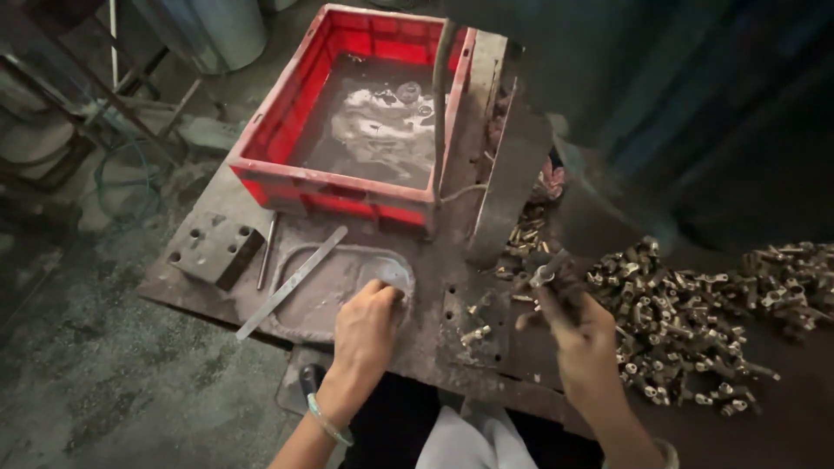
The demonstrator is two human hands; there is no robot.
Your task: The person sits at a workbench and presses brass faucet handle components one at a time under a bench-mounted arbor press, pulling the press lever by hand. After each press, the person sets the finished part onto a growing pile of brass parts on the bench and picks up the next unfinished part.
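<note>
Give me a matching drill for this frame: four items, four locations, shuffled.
Items:
1. red plastic crate
2. flat metal strip
3. heap of small metal fittings
4. drilled square metal block

Places:
A. right of the right hand
B. far side of the plate, holding liquid
C. plate's left corner
D. lying diagonally, left of the left hand

Pairs: 1-B, 2-D, 3-A, 4-C

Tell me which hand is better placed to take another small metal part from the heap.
Probably the right hand: it is raised beside the heap of small metal parts and already pinches one part. The left hand rests across the plate on the shallow metal tray.
</note>
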